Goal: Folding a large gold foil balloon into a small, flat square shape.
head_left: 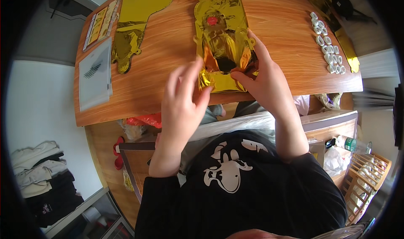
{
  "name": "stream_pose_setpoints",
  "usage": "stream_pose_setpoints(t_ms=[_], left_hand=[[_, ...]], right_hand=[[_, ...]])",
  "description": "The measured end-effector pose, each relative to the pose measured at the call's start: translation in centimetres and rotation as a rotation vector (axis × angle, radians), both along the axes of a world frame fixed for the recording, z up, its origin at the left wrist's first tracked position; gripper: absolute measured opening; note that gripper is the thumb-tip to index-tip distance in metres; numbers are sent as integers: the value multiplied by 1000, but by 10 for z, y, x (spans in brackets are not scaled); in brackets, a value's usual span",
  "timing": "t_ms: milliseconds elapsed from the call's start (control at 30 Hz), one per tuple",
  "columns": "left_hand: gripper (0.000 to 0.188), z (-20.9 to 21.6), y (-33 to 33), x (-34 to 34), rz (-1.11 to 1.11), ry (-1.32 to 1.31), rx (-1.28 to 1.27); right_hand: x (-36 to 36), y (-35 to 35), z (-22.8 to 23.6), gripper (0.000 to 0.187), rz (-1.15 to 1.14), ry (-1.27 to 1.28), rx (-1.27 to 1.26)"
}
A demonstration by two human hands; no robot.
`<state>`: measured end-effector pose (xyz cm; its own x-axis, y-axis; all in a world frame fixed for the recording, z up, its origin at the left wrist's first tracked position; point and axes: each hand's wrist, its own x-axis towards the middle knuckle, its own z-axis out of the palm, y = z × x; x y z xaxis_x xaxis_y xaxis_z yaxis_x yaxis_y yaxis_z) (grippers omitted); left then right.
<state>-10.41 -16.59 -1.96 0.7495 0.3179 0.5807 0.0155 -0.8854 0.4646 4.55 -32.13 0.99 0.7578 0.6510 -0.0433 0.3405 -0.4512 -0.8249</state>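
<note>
A gold foil balloon [229,12], flat and creased, lies on the table in front of me with its near end folded over. A small red patch shows on its upper part. My right hand [267,77] holds the balloon's right edge, the thumb pressing on the folded end and the index finger stretched along the side. At the near left corner is my left hand [181,94], its thumb and fingers spread apart beside the foil. Whether the left fingertips touch the foil, I cannot tell.
Another flat gold foil balloon [132,22] lies to the left. Near it are a clear plastic sleeve [96,77] and a printed sheet [101,25]. Several small white rolls [328,50] stand in rows at the right, beside a gold strip [347,50]. The wooden table's front edge [139,118] curves before me.
</note>
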Motion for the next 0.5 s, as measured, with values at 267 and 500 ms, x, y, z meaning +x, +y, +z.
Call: stream_pose_setpoints(t_ms=[267,500], left_hand=[[40,-24,-22,-34,-58,222,310],[47,-44,-27,-39,-16,229,357]], right_hand=[[-1,3,-15,96,-21,-138,3],[-4,4,-13,98,-42,-126,-41]])
